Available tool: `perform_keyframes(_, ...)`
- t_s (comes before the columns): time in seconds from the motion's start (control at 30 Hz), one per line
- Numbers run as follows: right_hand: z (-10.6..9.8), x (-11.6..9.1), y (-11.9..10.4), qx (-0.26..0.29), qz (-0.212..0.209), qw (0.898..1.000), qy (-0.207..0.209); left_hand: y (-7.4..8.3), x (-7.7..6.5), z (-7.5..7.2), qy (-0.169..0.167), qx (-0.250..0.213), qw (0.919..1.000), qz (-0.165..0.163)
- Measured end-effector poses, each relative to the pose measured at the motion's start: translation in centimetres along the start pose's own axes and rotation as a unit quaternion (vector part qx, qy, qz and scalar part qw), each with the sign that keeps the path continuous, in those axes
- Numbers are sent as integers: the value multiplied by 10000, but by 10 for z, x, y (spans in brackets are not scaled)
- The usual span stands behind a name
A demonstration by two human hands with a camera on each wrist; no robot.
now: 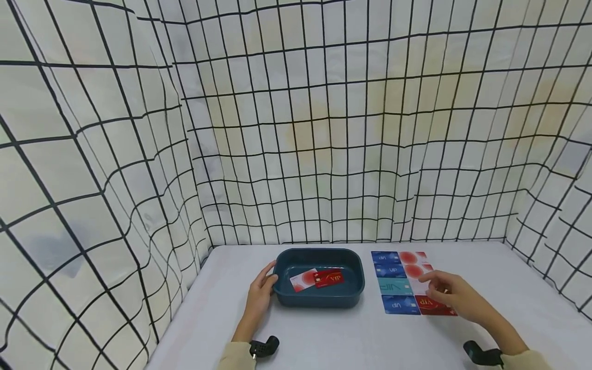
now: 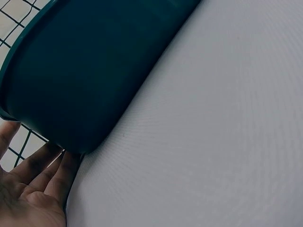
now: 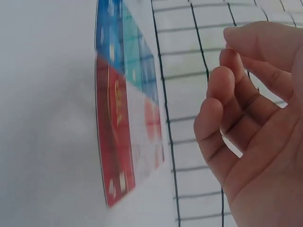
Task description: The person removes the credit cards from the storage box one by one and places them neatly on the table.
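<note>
My left hand rests against the left end of a dark teal plastic tub. In the left wrist view its fairly straight fingers touch the tub's end wall. Inside the tub lie a white card with red circles and a red VIP card, overlapping. My right hand, loosely bent and holding nothing, hovers over the right side of a card block. There, blue cards and a teal card form the left column. White-and-red cards and a red VIP card form the right.
A white cloth covers the table. Behind it and along the sides hangs a white sheet with black grid netting. Each wrist wears a black camera mount, the left one close to the sleeve.
</note>
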State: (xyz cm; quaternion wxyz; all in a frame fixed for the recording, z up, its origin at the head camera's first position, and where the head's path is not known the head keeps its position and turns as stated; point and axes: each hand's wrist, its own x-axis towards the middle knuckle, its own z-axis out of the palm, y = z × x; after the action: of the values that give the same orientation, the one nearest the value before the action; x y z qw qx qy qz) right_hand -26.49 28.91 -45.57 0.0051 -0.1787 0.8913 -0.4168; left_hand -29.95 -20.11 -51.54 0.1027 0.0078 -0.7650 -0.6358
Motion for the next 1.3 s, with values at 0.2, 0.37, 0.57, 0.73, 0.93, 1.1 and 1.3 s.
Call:
perform_keyframes(0.2, 17, 5, -24, 193, -478, 9987, 35, -1, 1, 0, 57, 96, 9999, 42)
perform_keyframes(0.37, 30, 10, -40, 247, -808, 9961, 244, -1, 3, 1, 71, 58, 10000, 16)
perform_keyframes(0.57, 46, 24, -60, 364, -948, 9943, 320, 1, 3, 0, 64, 19, 10000, -13)
perform_keyframes(0.73, 66, 40, -78, 536, -1002, 9932, 255, 0, 1, 1, 67, 23, 10000, -63)
perform_keyframes(0.93, 100, 60, -102, 592, -803, 9948, 199, -2, 2, -1, 19, -71, 9999, -93)
perform_keyframes(1.1, 125, 79, -116, 798, -760, 9939, 49, -1, 1, -1, -11, -122, 9999, -27)
perform_keyframes(1.3, 140, 96, -125, 707, -1060, 9918, -55, -1, 2, 0, 53, -90, 9999, -29)
